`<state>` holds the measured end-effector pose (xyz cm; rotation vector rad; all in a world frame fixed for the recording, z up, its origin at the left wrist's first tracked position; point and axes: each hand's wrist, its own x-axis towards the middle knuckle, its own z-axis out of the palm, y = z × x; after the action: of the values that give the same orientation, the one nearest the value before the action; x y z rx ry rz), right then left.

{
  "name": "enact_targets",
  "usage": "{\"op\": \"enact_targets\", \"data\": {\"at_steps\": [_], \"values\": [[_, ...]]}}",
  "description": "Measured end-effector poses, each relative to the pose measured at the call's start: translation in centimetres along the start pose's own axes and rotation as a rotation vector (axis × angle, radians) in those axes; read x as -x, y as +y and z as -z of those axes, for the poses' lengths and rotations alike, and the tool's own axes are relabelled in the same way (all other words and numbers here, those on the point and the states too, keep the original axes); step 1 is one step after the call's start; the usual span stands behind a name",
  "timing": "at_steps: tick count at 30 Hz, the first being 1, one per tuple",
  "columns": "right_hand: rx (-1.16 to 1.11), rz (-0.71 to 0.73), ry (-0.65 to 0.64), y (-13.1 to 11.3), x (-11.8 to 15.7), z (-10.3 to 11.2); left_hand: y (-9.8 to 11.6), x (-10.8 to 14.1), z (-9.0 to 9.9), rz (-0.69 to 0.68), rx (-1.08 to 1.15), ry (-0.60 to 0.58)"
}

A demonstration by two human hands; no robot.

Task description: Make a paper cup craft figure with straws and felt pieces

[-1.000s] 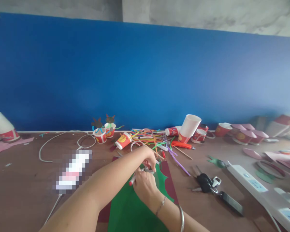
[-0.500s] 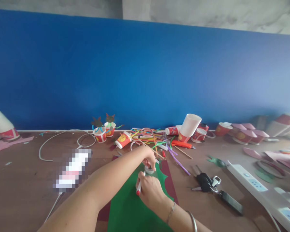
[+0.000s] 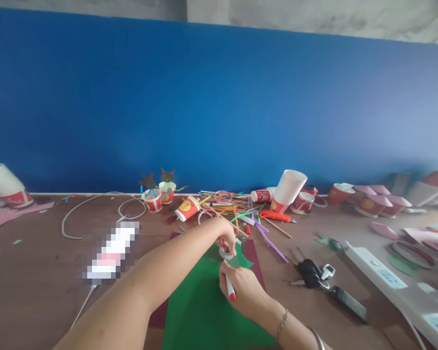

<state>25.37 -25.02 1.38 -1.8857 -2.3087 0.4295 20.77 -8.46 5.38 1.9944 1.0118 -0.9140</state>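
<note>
My left hand (image 3: 226, 236) is closed on a small roll of tape (image 3: 225, 253), which sits on a sheet of green paper (image 3: 193, 301). Just nearer to me, my right hand (image 3: 243, 284) grips a white marker with a red end (image 3: 230, 288), its red end towards me. The marker's tip is hidden by my fingers, close to the tape roll. The green sheet has a scalloped cut along its upper right edge, and dark red paper (image 3: 260, 272) shows beneath it.
Beyond my hands lie colourful pipe cleaners (image 3: 222, 206), an orange cutter (image 3: 275, 216) and paper cups (image 3: 288, 189). Two cups bear cat figures (image 3: 167, 176). To the right are keys (image 3: 308, 273) and a power strip (image 3: 379, 272); a phone (image 3: 113, 253) charges on the left.
My right hand has shifted right with the marker, whose red end now points more to the right. My left hand keeps its place on the tape roll.
</note>
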Motion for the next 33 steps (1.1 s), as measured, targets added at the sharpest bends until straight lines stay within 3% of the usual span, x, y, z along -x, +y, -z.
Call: {"op": "enact_targets", "data": {"at_steps": [12,20,23,26,29,33], "values": [[-0.066,0.026,0.017,2.6,0.5,0.3,-0.1,-0.1,0.0,-0.020,0.007,0.001],[-0.426,0.076,0.048,5.0,0.6,1.3,-0.3,0.2,-0.1,-0.030,-0.019,0.052],[-0.727,-0.018,0.101,5.9,0.5,2.4,-0.7,0.3,-0.5,-0.048,-0.038,0.119],[-0.918,-0.137,0.271,6.3,-0.3,3.4,-1.1,0.7,-1.2,-0.055,-0.064,0.216],[-0.978,-0.175,0.490,6.2,-2.0,3.7,-1.4,1.5,-2.3,-0.062,-0.095,0.354],[-0.914,-0.170,0.592,5.9,-5.0,2.6,-1.7,2.8,-4.9,-0.073,-0.114,0.612]]}}
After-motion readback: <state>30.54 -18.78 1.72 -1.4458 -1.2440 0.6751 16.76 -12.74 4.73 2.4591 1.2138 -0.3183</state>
